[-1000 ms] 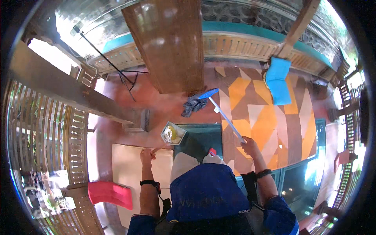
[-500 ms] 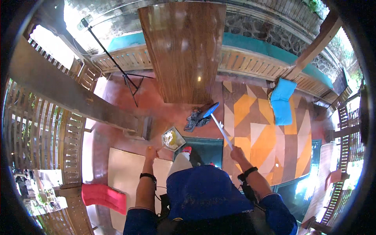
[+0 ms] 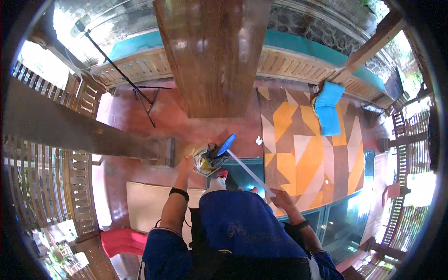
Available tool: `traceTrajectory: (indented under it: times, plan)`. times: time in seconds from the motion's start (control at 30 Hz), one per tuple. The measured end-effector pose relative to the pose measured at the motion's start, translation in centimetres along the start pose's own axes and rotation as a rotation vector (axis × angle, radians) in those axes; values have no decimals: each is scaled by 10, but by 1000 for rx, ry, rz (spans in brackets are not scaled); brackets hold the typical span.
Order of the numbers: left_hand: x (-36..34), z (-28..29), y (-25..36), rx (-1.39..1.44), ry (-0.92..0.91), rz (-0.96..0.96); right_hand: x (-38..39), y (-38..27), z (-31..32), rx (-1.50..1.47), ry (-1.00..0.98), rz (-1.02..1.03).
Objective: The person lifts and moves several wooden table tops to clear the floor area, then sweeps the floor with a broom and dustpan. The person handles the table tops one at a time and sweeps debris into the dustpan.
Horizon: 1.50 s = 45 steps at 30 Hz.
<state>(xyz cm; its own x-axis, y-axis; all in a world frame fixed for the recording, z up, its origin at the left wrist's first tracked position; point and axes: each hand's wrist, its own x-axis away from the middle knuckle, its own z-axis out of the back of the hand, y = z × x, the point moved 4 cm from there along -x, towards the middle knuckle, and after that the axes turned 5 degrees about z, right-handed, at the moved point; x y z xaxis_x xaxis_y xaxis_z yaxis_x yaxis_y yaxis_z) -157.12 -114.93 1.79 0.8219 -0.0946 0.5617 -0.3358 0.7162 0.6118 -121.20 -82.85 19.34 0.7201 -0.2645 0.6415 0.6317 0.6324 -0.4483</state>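
Note:
My right hand (image 3: 281,199) is closed round the pale pole of a broom (image 3: 249,171). Its narrow blue head (image 3: 227,144) presses against a crumpled black plastic bag (image 3: 215,155). The bag lies at the upper right part of an open, angular bin (image 3: 203,174), partly over its mouth. Yellowish and white litter shows inside the bin. My left hand (image 3: 188,157) is at the bin's left side, by the rim; its fingers are too small and blurred to read.
A large wooden table (image 3: 212,70) stands ahead, with a black tripod (image 3: 137,88) to its left. A thick wooden post (image 3: 163,151) rises left of the bin. A patterned rug (image 3: 308,154) with a blue cushion (image 3: 329,109) lies right. White scrap (image 3: 258,140) lies beside the rug.
The broom head has swung left and nearer, and the black bag has moved from the floor to the bin. My left hand has reached forward to the bin's side.

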Motion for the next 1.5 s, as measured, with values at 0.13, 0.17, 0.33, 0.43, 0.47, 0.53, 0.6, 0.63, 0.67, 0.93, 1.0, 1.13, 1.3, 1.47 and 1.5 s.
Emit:
traceTrajectory:
  times: [0.13,0.17,0.33,0.43,0.47,0.53,0.6,0.63,0.67,0.93,1.0,1.13,1.3,1.47,1.5]
  plan:
    - [-28,-10,-7,22,-5,60,4,3,-27,-27,53,92]
    - [-18,-7,8,30,-12,90,10,4,-28,-103,15,-3]
    - [-23,-5,23,153,-112,88,37,3,-5,-316,-35,-182]
    - [-17,2,24,173,-197,81,63,-14,24,-523,26,-257]
    - [-23,-2,16,175,-202,47,68,-7,31,-503,39,-245]
    - [-19,-11,27,311,-230,65,71,22,33,-691,82,-353]
    - [-6,-10,47,300,-253,41,67,49,28,-880,171,-351]
    - [5,-7,70,217,-267,1,63,55,31,-641,228,-306]
    - [12,-4,82,143,-271,-32,53,66,26,-571,260,-260]
    - [22,-32,167,-220,-173,-470,-19,89,-35,223,479,-119]
    - [19,-40,174,-284,-132,-519,-25,92,-60,451,386,-47]
    - [-44,-94,132,-106,-433,-303,-12,91,-100,358,319,31]
    - [-43,-107,143,-1,-490,-137,42,26,-65,-222,240,-115]
    - [-40,-109,144,20,-454,-76,72,-3,-40,-326,185,-121]
    - [-41,-111,143,-20,-492,-73,78,-10,-31,-352,147,-166]
